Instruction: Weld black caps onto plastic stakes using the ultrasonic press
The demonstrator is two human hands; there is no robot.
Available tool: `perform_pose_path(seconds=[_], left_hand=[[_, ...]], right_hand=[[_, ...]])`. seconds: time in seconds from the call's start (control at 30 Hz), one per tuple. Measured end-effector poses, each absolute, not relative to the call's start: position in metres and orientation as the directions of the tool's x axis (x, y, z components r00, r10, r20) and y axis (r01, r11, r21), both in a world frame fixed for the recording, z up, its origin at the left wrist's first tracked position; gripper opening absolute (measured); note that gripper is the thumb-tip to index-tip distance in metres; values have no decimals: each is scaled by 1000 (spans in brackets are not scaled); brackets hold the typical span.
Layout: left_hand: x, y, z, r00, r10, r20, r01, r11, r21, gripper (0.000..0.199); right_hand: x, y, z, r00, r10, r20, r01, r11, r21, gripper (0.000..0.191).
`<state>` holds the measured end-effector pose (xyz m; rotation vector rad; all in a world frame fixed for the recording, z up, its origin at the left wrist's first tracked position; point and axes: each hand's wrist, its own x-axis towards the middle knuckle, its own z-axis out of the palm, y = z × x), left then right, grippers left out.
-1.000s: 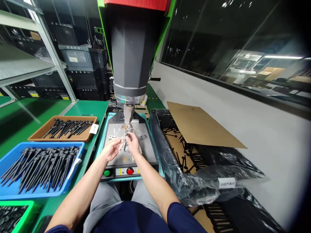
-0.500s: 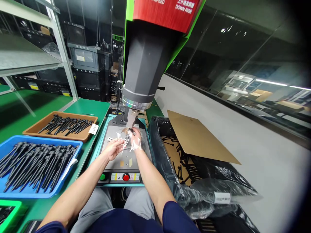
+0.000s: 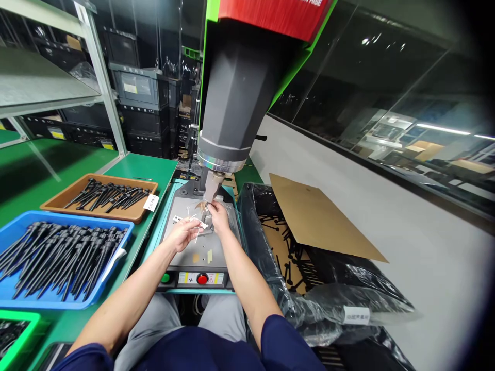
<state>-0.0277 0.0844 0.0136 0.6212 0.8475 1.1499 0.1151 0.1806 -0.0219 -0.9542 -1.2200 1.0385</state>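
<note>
My left hand is closed, its fingertips pinching a bundle of thin white strands over the metal plate of a press-like machine. My right hand is closed at a small dark part, right beside the tapered metal tip of the machine head. The fingers hide most of that part, so its kind cannot be made out. A small white bracket-like piece shows on the plate beyond my left hand.
Black long-stemmed parts fill a blue tray and a brown tray at left. On the right, a plastic-lined box holds similar parts under a cardboard sheet. Green and red buttons sit at the machine's front.
The white strands no longer spread over my right wrist; they now show around my left fingers. My right hand's fingers stay at the machine tip. The whole view has shifted slightly.
</note>
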Motion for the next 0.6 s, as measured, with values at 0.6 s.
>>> perform_pose_path(seconds=[0.6], left_hand=[[-20, 87, -1, 98, 940, -327, -486, 331, 809, 21]], right_hand=[[151, 205, -76, 69, 972, 224, 133, 213, -968, 53]])
